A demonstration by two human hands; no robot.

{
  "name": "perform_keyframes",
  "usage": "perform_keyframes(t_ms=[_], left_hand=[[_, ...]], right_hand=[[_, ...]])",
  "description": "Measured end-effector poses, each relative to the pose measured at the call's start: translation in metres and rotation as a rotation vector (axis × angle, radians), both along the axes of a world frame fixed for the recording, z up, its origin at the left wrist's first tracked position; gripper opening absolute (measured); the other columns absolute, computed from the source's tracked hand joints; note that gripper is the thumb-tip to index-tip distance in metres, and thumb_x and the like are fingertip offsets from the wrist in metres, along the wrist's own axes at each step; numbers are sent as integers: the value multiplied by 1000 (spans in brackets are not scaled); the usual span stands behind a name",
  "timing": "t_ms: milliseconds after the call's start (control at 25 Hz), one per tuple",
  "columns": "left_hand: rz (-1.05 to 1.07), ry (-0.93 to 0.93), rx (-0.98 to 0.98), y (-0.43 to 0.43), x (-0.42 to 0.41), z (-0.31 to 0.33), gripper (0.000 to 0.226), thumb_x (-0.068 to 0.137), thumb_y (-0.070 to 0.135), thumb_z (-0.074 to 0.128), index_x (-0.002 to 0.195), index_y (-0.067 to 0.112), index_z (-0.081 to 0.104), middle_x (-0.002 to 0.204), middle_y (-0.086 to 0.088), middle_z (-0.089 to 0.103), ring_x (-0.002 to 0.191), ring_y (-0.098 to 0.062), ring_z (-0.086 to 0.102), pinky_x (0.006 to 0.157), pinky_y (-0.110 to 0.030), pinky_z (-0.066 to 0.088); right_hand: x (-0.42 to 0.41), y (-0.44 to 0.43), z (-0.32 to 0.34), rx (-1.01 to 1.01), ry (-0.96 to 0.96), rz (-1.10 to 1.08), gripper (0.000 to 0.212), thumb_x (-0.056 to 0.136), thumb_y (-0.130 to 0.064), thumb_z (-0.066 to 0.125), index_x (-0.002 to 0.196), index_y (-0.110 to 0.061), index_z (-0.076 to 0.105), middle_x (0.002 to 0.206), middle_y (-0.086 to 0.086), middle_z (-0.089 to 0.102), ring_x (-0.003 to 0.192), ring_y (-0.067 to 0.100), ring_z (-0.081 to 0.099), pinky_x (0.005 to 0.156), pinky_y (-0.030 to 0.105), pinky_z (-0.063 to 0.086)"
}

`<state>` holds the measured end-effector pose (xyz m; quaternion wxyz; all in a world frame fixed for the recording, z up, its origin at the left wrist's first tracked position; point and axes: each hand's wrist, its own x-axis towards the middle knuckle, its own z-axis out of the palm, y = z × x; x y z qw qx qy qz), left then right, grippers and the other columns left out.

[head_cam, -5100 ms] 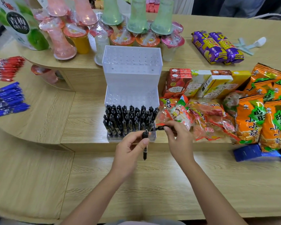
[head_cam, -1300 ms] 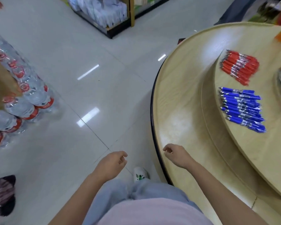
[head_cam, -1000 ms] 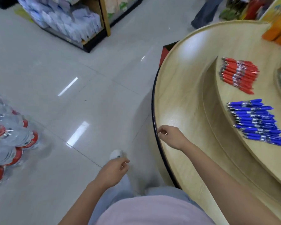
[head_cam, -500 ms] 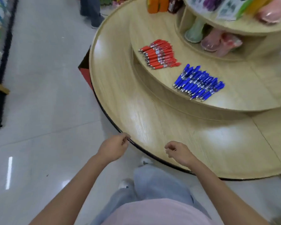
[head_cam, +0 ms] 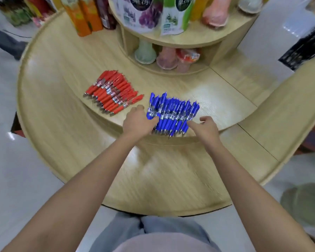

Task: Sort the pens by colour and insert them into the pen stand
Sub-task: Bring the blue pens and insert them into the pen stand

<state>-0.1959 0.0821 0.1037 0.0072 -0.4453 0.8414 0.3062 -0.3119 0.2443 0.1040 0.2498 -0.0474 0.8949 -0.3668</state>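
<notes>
A pile of blue pens (head_cam: 173, 113) lies on the raised wooden tier (head_cam: 216, 99), near its front edge. To its left lies a pile of red pens (head_cam: 113, 93). My left hand (head_cam: 137, 120) is at the left side of the blue pile, its fingers curled around the outermost pens. My right hand (head_cam: 204, 127) is at the right side of the pile, and its outstretched fingertips touch the end pens. The pen stand is out of view.
The round lower tier (head_cam: 153, 175) spreads between me and the pens. Behind the pens, a central shelf (head_cam: 171, 57) holds jelly cups; juice cartons (head_cam: 84, 17) and pouches (head_cam: 153, 11) stand above. Shiny floor surrounds the stand.
I put black pens in the stand, then walked round the display to the blue and red piles. In the last half second both hands reached from the table's edge to the blue pile.
</notes>
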Motion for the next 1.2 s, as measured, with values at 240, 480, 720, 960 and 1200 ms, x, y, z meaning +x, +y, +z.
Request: perform_keyframes(t_ms=[240, 480, 720, 960, 1200], left_hand=[[-77, -135, 66, -11, -45, -19, 100, 64, 67, 69, 135, 6, 32, 136, -14, 40, 126, -31, 39, 97, -41, 39], [-126, -121, 86, -20, -47, -28, 98, 60, 67, 72, 130, 8, 37, 130, -13, 40, 122, -29, 41, 92, -39, 42], [-137, -110, 83, -20, -49, -29, 93, 64, 63, 71, 129, 5, 37, 127, -14, 40, 119, -30, 40, 91, -38, 42], [-124, -211, -33, -5, -63, -31, 106, 59, 62, 71, 132, -1, 28, 128, -15, 38, 119, -29, 36, 88, -36, 43], [-99, -262, -116, 7, -73, -34, 116, 54, 66, 72, 135, -2, 24, 126, -15, 38, 116, -30, 38, 89, -37, 41]], right_hand=[[-19, -52, -25, 265, -56, -3, 99, 58, -63, 75, 129, -5, 41, 131, 13, 43, 122, 30, 44, 100, 41, 41], [-17, -64, -31, 272, -49, -73, 99, 57, -52, 79, 132, -4, 36, 131, 12, 39, 122, 29, 40, 102, 42, 39], [-22, -73, -29, 383, 15, -71, 98, 61, -49, 78, 132, 0, 31, 133, 15, 36, 124, 30, 34, 101, 36, 35], [-22, -71, -31, 440, 73, -33, 99, 59, -52, 79, 129, 0, 33, 132, 15, 37, 124, 31, 34, 99, 36, 36], [-25, -71, -31, 480, 124, -21, 98, 60, -51, 78, 129, 1, 32, 130, 16, 37, 122, 31, 35, 97, 35, 36]])
